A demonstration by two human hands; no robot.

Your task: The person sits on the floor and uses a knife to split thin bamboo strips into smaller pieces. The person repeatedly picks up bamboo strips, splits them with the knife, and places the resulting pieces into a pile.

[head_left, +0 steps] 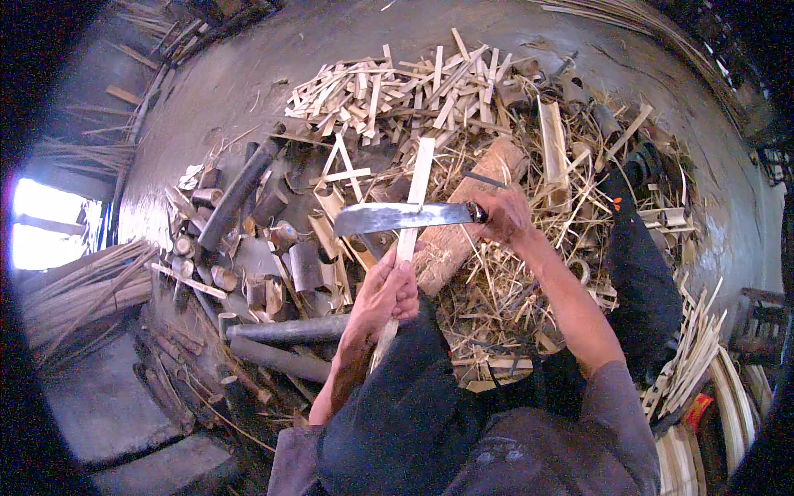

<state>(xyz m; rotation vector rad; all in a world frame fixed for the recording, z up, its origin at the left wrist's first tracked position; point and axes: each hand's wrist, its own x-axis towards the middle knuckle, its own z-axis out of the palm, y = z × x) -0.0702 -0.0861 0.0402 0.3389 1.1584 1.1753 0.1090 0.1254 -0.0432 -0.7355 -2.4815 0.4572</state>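
My left hand [385, 289] is closed round a pale bamboo strip [422, 169], which stands out beyond my fingers and runs back along my forearm. A wide-bladed machete [389, 218] lies crosswise over the strip, its blade pointing left and touching or just above it. My right hand [503, 217] grips the machete's dark handle. Beneath the right hand is a reddish-brown wooden block [451, 244], set at a slant on the floor. The palm side of both hands is hidden.
A heap of split bamboo strips [397, 87] lies ahead. Cut bamboo tubes [310, 266] and a long dark pole [240, 194] crowd the left. Shavings [496, 306] cover the floor around the block. My outstretched leg [641, 264] is at the right, beside bundled strips [691, 351].
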